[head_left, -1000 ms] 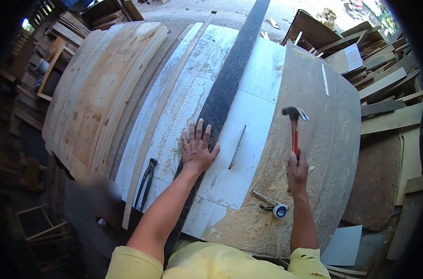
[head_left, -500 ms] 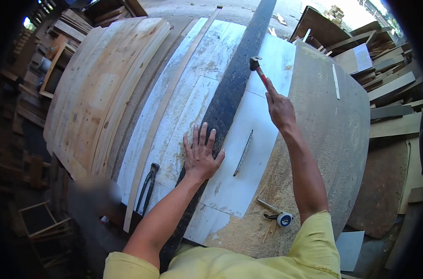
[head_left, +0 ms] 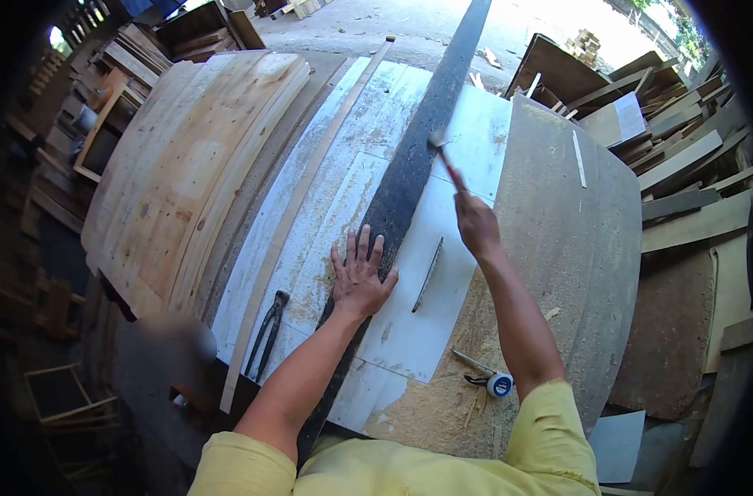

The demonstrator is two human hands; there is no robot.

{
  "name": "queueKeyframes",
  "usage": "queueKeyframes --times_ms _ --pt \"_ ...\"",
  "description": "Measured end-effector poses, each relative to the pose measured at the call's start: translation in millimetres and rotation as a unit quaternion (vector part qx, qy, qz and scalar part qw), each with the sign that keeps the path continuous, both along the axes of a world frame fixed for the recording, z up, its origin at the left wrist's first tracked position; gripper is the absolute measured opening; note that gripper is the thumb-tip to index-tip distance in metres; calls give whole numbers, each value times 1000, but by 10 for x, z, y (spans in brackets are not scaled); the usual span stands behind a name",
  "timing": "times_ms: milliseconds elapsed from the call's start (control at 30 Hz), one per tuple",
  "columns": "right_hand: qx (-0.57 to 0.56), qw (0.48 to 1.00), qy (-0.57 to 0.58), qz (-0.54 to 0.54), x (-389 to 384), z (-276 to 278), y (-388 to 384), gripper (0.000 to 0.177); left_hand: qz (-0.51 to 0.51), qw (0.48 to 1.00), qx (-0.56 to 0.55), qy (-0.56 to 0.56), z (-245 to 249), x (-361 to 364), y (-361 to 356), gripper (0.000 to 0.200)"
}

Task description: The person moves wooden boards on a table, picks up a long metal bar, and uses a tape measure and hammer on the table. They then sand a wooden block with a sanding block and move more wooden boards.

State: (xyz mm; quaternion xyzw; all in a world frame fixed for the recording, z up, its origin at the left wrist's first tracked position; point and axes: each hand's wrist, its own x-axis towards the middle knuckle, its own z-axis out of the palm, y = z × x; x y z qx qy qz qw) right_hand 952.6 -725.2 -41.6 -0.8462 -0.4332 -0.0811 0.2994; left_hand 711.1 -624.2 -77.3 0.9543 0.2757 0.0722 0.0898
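My left hand lies flat with fingers spread on a long dark plank, which runs away from me across the white boards. In my right hand is the handle of a hammer, its head blurred and overlapping the right edge of the plank in this view. A thin saw blade rests on the white board between my hands. Left of my left forearm lie dark pincers. Near my right elbow sits a tape measure on sawdust.
A narrow wooden strip lies along the boards at left. Beyond it is a stack of wooden panels. Scrap boards pile up on the right. A person is at the lower left, beside the table.
My right hand has brought the hammer down and to the left, onto the plank's edge. My left hand stays flat on the plank. The whole view has shifted slightly.
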Motion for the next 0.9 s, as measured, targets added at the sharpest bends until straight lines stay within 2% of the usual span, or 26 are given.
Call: queueKeyframes --times_ms 33,67,100,167,200,233,267,300,367,433,500,567,600,633,700,767,800,833,900 --pt "-166 982 63 -59 175 -91 103 51 1 1000 2 -1 21 28 16 71" --pt "-150 986 51 -50 318 -63 162 50 3 1000 9 -7 47 73 74 71" --pt "-125 987 97 -39 233 211 166 51 8 1000 3 -16 35 73 75 71" --pt "-20 999 31 -21 154 322 112 54 6 1000 -11 -24 -13 44 24 71" --pt "-21 999 26 -20 82 446 77 54 6 1000 -7 -29 -23 41 32 71" --pt "45 999 31 -1 -57 557 -19 56 2 1000 -3 -31 -27 21 27 70" --pt "114 993 30 19 -172 668 -115 57 0 999 -1 -38 -17 23 26 70" --pt "118 993 23 19 -280 738 -222 57 0 999 -3 -33 -2 22 25 69" --pt "213 974 -16 76 -614 806 -513 58 2 1000 -2 -30 16 13 26 69" --pt "213 972 83 60 -1037 870 -836 54 6 1000 4 -20 -12 8 14 70" --pt "208 962 171 56 -1411 841 -1122 40 5 999 -6 -49 -71 43 25 71" --pt "160 964 199 78 -1641 646 -1418 27 1 994 -49 -95 -162 -35 28 70" --pt "150 960 214 97 -1774 608 -1521 27 3 989 -76 -126 -178 -43 92 69" --pt "131 958 235 104 -1898 586 -1635 23 28 989 -83 -117 -117 -155 126 69" --pt "98 950 269 123 -2141 448 -1888 20 28 961 -119 -248 158 -489 81 57" --pt "46 952 277 122 -2347 182 -2128 22 36 943 -86 -318 450 -1121 59 44" --pt "30 940 309 145 -2576 43 -2227 16 109 936 -52 -332 450 -1787 -57 34" --pt "-7 945 285 160 -2682 88 -2235 15 123 935 -48 -329 439 -2154 -136 30" --pt "-47 939 303 155 -2893 59 -2247 29 204 930 -65 -298 205 -2777 -406 26"
